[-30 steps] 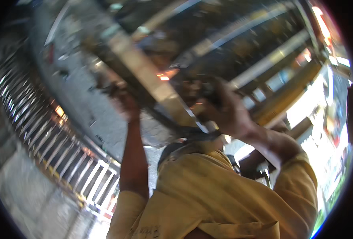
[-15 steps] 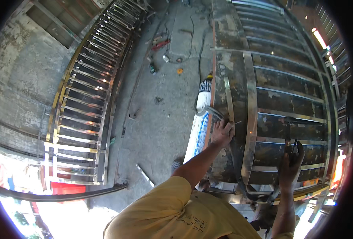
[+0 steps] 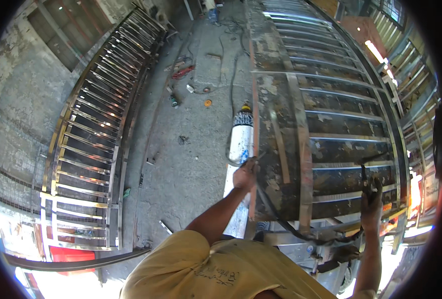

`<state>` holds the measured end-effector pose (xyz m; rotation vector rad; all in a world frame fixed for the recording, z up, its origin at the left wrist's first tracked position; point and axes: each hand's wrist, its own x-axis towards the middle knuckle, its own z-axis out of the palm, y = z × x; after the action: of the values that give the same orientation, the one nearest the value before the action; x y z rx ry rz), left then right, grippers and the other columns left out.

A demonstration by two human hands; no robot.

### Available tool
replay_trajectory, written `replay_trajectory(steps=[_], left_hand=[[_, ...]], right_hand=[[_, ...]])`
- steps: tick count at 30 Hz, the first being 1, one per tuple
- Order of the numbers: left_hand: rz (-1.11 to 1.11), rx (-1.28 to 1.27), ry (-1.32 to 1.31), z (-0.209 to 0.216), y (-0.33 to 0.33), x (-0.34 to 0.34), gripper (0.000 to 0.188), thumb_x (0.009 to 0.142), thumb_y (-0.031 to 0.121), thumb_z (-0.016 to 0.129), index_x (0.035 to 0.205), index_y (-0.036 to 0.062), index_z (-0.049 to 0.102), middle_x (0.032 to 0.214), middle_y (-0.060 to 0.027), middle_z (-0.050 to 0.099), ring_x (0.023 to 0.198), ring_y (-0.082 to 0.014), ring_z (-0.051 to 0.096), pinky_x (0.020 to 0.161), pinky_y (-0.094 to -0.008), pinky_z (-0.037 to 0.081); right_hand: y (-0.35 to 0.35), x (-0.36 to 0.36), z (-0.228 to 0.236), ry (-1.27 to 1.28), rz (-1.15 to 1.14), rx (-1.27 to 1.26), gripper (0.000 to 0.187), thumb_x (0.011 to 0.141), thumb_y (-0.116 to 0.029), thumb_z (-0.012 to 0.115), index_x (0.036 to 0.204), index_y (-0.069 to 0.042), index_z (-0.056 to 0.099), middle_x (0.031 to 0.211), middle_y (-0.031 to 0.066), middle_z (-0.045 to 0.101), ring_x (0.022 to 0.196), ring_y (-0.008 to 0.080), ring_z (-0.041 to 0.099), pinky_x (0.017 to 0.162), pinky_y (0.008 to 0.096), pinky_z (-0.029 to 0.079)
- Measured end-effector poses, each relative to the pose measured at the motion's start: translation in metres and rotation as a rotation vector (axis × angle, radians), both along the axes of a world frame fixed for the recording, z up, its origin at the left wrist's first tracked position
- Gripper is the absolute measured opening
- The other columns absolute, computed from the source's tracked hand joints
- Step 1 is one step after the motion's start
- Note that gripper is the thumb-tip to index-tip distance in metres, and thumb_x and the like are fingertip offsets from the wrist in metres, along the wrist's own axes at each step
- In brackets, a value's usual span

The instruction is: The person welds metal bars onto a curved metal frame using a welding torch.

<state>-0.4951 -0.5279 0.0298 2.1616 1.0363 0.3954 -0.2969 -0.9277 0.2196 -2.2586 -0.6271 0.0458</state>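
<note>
My left hand (image 3: 246, 174) is closed at the left edge of the metal-topped worktable (image 3: 275, 204). A dark cable (image 3: 275, 215) passes through its fist, looping out on the left and sagging along the table toward my right wrist. A thin rod seems to stick out by the fingers. Over the right side of the table, my right hand (image 3: 372, 207) is closed round a dark hammer-like tool (image 3: 364, 172) with a crosswise head. Something black also shows by its fingers, too small to make out. Beneath lies a barred metal frame (image 3: 348, 139).
A white gas cylinder (image 3: 241, 142) with a dark top lies or stands along the table's left side. Another barred frame (image 3: 88, 134) leans by the left wall. On the concrete floor (image 3: 191, 149) are an orange disc (image 3: 208, 103), a red tool (image 3: 183, 72), cables and a metal bar (image 3: 165, 227).
My left hand has moved left and slightly down with the cable, from above the tabletop to its edge. My right hand keeps its grip, slightly lower. The view has shifted.
</note>
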Motion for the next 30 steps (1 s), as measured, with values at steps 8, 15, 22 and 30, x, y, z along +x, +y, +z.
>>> replay_trajectory(steps=[8, 15, 22, 30], left_hand=[[-0.285, 0.418, -0.093, 0.027, -0.060, 0.011, 0.021, 0.098, 0.013, 0.058, 0.114, -0.0002, 0.062, 0.106, -0.0245, 0.068, 0.090, -0.0362, 0.069, 0.073, -0.0471, 0.055], [-0.244, -0.420, 0.010, 0.088, -0.144, 0.083, 0.027, 0.095, 0.021, 0.066, 0.106, -0.0029, 0.065, 0.086, -0.0200, 0.072, 0.071, -0.0318, 0.070, 0.067, -0.0433, 0.053], [-0.096, -0.458, 0.209, 0.059, -0.173, 0.111, 0.023, 0.095, 0.020, 0.071, 0.089, -0.0023, 0.070, 0.072, -0.0101, 0.070, 0.066, -0.0155, 0.069, 0.060, -0.0311, 0.052], [-0.063, -0.239, 0.228, 0.048, -0.164, 0.129, 0.028, 0.088, 0.026, 0.072, 0.089, -0.0021, 0.071, 0.079, -0.0221, 0.072, 0.077, -0.0394, 0.072, 0.073, -0.0459, 0.054]], right_hand=[[0.025, 0.057, -0.039, 0.068, 0.061, -0.126, 0.067, 0.096, -0.026, 0.069, 0.151, -0.009, 0.036, 0.105, 0.0232, 0.072, 0.105, 0.0422, 0.069, 0.086, 0.0481, 0.055], [0.031, 0.032, -0.089, 0.254, 0.119, 0.194, 0.058, 0.094, -0.020, 0.070, 0.145, -0.011, 0.042, 0.099, 0.0235, 0.070, 0.094, 0.0453, 0.069, 0.077, 0.0493, 0.054], [0.048, 0.016, -0.126, 0.389, 0.149, 0.260, 0.061, 0.094, -0.017, 0.070, 0.147, -0.012, 0.041, 0.107, 0.0225, 0.070, 0.096, 0.0426, 0.070, 0.080, 0.0457, 0.056], [0.067, 0.018, -0.142, 0.450, 0.187, 0.244, 0.059, 0.094, -0.017, 0.070, 0.147, -0.012, 0.044, 0.116, 0.0240, 0.069, 0.102, 0.0420, 0.070, 0.084, 0.0457, 0.057]])
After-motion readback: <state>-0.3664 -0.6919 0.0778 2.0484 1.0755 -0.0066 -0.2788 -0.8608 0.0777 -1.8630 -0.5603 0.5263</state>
